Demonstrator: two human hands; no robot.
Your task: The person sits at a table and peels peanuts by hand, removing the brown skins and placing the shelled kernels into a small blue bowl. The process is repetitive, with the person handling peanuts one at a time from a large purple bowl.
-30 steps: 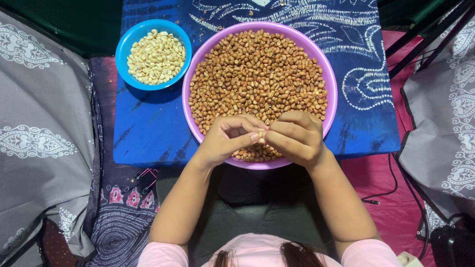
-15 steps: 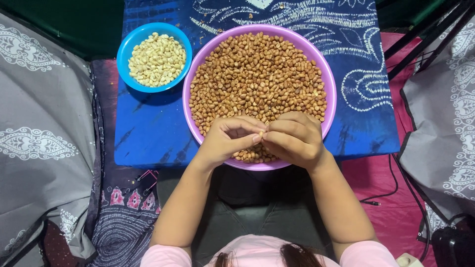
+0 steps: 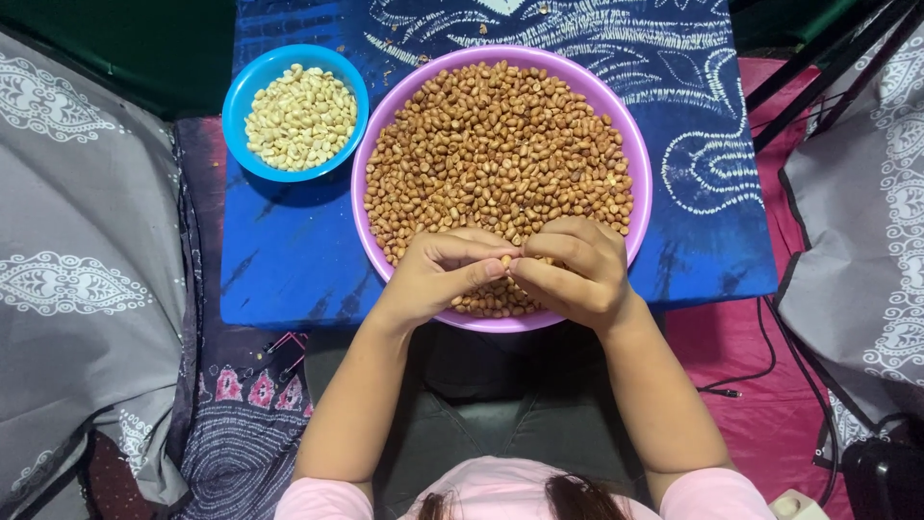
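Both hands are seen from above, brought together over the 6 o'clock edge of a purple bowl [image 3: 375, 144] heaped with brown, skin-on peanuts [image 3: 496, 144]. The left hand [image 3: 438, 279] and the right hand [image 3: 577, 274] meet fingertip to fingertip, and a single peanut [image 3: 506, 261] is pinched between them; only a sliver of it is visible, the rest being covered by the thumbs and forefingers. Each grip is closed on that one nut, though how much of the hold is taken by each hand cannot be told. The near part of the peanut heap and the near rim of the bowl are hidden under the hands.

At 10 o'clock from the purple bowl, just beside it, a smaller blue bowl [image 3: 241, 91] is stood, filled with pale, skinned peanuts [image 3: 300, 116]. Both bowls are carried by a bench covered with a blue patterned cloth [image 3: 289, 260]; the far edge of the cloth is cut off at the top of the view. A few small specks, too small to identify, lie on the cloth at 12 o'clock.

Grey patterned fabric [image 3: 77, 241] is seen at 9 o'clock and again at 3 o'clock, both pieces cut off by the frame. A black cable [image 3: 760, 371] is laid over a pink surface at 4 o'clock. The pink sleeves and a little hair are only partly shown at 6 o'clock.
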